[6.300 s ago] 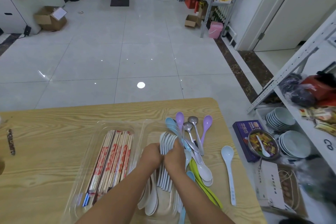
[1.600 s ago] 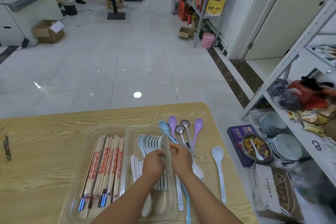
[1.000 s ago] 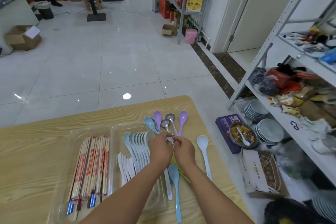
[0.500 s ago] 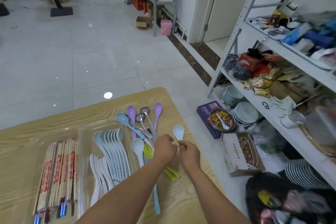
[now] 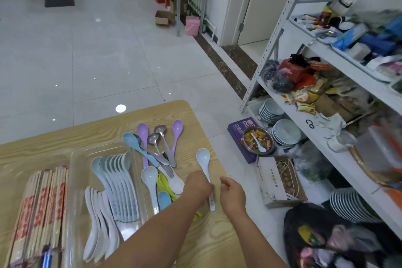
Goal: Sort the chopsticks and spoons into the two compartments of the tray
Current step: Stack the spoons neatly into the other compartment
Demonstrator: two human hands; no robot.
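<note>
A clear two-compartment tray (image 5: 97, 148) lies on the wooden table. Its left compartment holds wrapped chopsticks (image 5: 43, 202) and its right one rows of white spoons (image 5: 115, 187). To the right of the tray is a loose pile of spoons (image 5: 156, 154): purple, metal, blue, white and green. A pale blue spoon (image 5: 203, 159) lies apart near the table's right edge. My left hand (image 5: 199, 187) is curled over its handle and pinches it against the table. My right hand (image 5: 231, 193) hovers just right of the handle, fingers loosely curled, holding nothing.
The table's right edge (image 5: 217, 159) runs close to my hands. Beyond it on the floor stand a purple box (image 5: 239, 135), a metal bowl of sweets (image 5: 257, 139), a cardboard box (image 5: 276, 180) and stacked bowls (image 5: 285, 130). A cluttered white shelf rack (image 5: 326, 85) fills the right.
Both hands left the tray's spoon compartment and moved right, past the loose pile, to the lone pale spoon. My view swung right toward the shelves. My left hand now pinches that spoon's handle.
</note>
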